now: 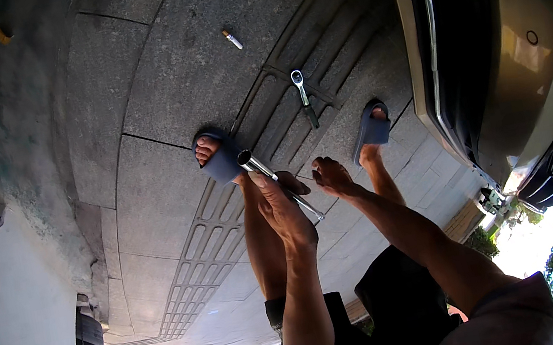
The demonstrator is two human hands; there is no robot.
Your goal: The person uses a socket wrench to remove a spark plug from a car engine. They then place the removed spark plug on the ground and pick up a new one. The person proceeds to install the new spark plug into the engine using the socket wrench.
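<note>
My left hand (286,214) is closed around a shiny chrome socket (257,165) whose open end faces up and away from me. A slim chrome extension bar (308,206) runs out from under the palm, toward the lower right; where the two pieces meet is hidden by the hand. Just right of it hovers my right hand (333,177), fingers loosely bent and a little apart, with nothing visible in them. Farther out on the paving lies a ratchet wrench (304,98) with a chrome head and dark handle, touched by neither hand.
A small white-and-brown object (232,39) lies on the grey paving (164,155) beyond the ratchet wrench. My feet wear dark slide sandals (220,165). A gold-coloured car (528,57) stands close on the right. At the left is a pale wall (18,289).
</note>
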